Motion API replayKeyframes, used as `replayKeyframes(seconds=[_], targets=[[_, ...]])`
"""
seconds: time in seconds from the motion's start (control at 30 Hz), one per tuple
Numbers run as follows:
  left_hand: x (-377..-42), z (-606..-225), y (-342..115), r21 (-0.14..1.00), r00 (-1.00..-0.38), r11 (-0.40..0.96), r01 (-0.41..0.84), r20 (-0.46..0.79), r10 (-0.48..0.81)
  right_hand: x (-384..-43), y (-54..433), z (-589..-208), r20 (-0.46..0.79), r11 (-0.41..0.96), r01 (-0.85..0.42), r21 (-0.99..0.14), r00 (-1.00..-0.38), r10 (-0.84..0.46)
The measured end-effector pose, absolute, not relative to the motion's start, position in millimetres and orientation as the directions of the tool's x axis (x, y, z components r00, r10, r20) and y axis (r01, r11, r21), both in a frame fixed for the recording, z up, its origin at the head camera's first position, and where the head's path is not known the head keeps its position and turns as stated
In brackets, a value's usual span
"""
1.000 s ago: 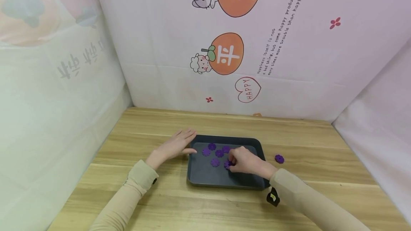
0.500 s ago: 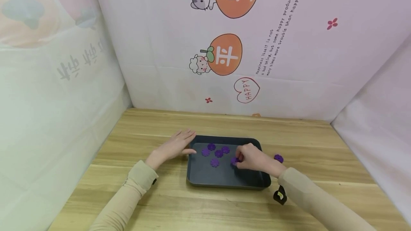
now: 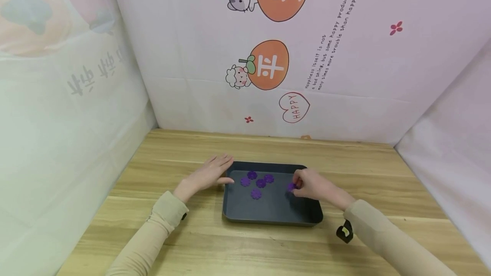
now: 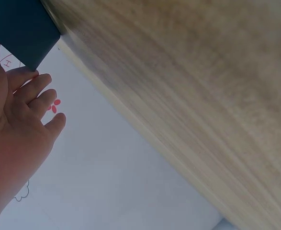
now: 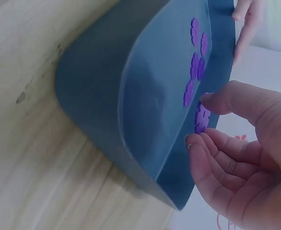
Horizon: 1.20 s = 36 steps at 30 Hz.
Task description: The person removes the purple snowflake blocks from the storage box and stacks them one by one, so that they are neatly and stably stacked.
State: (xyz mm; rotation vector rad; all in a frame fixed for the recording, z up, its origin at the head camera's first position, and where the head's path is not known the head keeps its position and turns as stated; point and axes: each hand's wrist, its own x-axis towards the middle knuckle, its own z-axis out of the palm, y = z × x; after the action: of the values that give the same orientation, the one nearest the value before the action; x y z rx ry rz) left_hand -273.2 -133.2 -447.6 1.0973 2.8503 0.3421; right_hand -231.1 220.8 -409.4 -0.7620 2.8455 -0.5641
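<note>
The right hand (image 3: 313,185) pinches 1 purple disc (image 3: 291,187) inside the tray (image 3: 268,210), toward its right edge – a moving step, it seems, which next needs steady fingers – while the left hand (image 3: 209,173), fingers extended, touches the left edge near 5 other discs (image 3: 256,194).

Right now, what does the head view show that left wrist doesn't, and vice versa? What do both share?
Only head: the right hand pinching one purple piece, the five other purple pieces lying in the dark tray, and both beige sleeves.

Only left wrist: the palm side of the left hand; head shows its back.

Both: the left hand at the tray, part of the tray, the wooden table and the white printed backdrop.
</note>
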Motion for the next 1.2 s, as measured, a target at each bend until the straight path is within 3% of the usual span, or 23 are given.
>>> replayKeyframes(seconds=[0.47, 0.87, 1.2], targets=[[-272.3, -445.4, -133.2, 0.238, -0.745, 0.72, 0.651, 0.018, 0.667, -231.2, 247.8, -400.8, -0.031, 0.82, -0.374, -0.433, -0.903, -0.428], [-273.5, -450.8, -135.1, 0.226, -0.739, 0.715, 0.661, 0.034, 0.673, -227.8, 275.4, -399.9, 0.0, 0.843, -0.363, -0.396, -0.919, -0.395], [-274.8, -451.6, -135.2, 0.225, -0.738, 0.715, 0.662, 0.032, 0.674, -226.8, 291.4, -400.6, -0.045, 0.872, -0.306, -0.382, -0.937, -0.348]])
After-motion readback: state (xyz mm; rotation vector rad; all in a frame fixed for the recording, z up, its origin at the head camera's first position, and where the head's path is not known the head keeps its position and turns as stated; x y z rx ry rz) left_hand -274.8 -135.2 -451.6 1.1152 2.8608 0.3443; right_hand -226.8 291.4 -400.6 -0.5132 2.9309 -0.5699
